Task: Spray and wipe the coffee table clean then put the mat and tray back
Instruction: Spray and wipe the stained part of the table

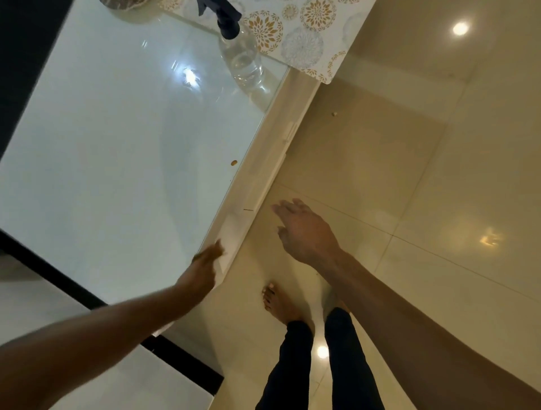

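The table point(117, 152) had a pale glass top, and most of it lay bare under the head camera. At its far end stood the bottle point(243, 63), clear with a dark trigger head, close to the glass edge nearest the floor. Just beyond it lay the mat point(298, 38), patterned with gold and grey flowers, one corner overhanging the table's end. A dark round shape point(123, 3) at the top edge of the view might have been the tray, but too little of it showed to tell. No cloth was in sight.

The left hand point(205, 263) was at the near edge of the glass, blurred, fingers loosely together and seemingly empty; whether it touched the glass could not be made out. The right hand point(304, 231) hung over the floor point(409, 175) beside the table, fingers spread wide, holding nothing. A small brown crumb point(234, 163) sat on the glass near that edge, and another speck point(334, 113) lay on the tiles.

Judging by the bare top and the waiting bottle, the spraying and wiping were probably not finished, or not begun.

The risks lay mostly at the far end. The bottle stood so near the edge that a careless reach or a wide wiping stroke could tip it to the tiles. The overhanging mat could slide off if brushed. A sweep toward the edge would push the crumb onto the floor rather than lift it. Bare feet point(278, 304) on glossy tile, plus stray spray, would make slipping likely.
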